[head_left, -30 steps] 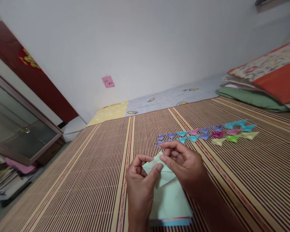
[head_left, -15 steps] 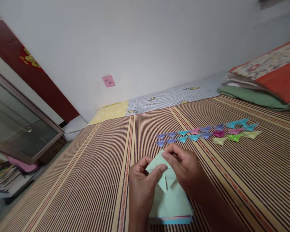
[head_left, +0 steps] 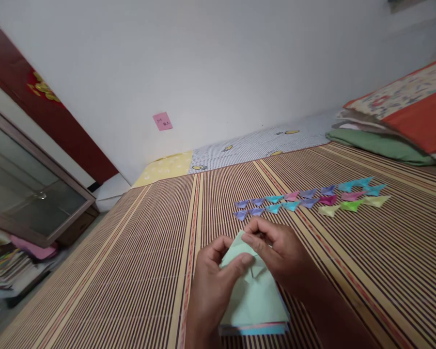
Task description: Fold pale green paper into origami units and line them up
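Note:
Between both hands is a pale green folded paper [head_left: 236,248], its pointed corner facing away from me. My left hand [head_left: 216,276] grips its left side, thumb laid across the front. The thumb and fingers of my right hand [head_left: 272,247] pinch it near the top corner. Part of the paper is hidden behind my fingers. Directly below lies a stack of paper sheets [head_left: 256,308], pale green on top with blue and pink edges showing underneath. Beyond my hands, several small folded paper shapes [head_left: 290,205] in purple, blue, pink, green and yellow lie in rows.
A striped bamboo mat [head_left: 138,252] spreads under everything. Folded bedding [head_left: 396,121] is piled at the right by the wall. A pink note [head_left: 162,121] is stuck on the white wall. At the left stand a glass-fronted cabinet [head_left: 32,179] and a pile of books [head_left: 10,269].
The folded paper has tipped, so its front looks narrower and its lower flaps show less. My hands have shifted slightly and keep their hold.

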Motion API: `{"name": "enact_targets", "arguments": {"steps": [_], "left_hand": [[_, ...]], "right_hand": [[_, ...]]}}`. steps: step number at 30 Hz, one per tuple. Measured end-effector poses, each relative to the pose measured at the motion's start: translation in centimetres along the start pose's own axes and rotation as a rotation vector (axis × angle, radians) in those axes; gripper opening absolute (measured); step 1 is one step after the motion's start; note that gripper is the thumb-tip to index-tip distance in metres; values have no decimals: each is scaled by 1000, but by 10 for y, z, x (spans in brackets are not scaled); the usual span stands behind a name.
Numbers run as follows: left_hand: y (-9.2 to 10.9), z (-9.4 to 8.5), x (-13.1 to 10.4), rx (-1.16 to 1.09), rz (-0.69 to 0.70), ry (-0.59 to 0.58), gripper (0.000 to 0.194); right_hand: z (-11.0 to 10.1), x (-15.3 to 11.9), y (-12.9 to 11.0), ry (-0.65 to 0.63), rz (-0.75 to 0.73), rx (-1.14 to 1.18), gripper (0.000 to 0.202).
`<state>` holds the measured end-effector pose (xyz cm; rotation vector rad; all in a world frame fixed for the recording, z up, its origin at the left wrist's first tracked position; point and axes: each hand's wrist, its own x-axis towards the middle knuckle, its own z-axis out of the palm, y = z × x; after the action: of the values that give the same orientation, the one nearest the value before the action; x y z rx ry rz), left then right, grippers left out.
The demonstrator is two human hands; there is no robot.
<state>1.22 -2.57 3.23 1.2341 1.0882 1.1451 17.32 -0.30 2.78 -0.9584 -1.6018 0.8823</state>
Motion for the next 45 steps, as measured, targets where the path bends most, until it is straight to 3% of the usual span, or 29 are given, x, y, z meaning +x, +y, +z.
{"name": "enact_targets", "arguments": {"steps": [7, 14, 22, 30, 36, 45], "left_hand": [[-5, 5, -1, -53, 9, 46, 25], [-10, 0, 1, -251, -2, 128, 22], [-11, 5, 3, -340, 30, 140, 21], [-11, 11, 3, -212, 89, 246, 25], [-8, 13, 1, -181, 94, 231, 27], [-11, 13, 5, -333, 14, 159, 20]], "right_hand": [[3, 1, -2, -66, 36, 82, 20], [1, 1, 2, -172, 210, 259, 22], [5, 0, 3, -145, 262, 383, 28], [3, 0, 7, -125, 254, 428, 23], [2, 0, 9, -131, 276, 465, 24], [-2, -1, 11, -129, 274, 418, 26]]}}
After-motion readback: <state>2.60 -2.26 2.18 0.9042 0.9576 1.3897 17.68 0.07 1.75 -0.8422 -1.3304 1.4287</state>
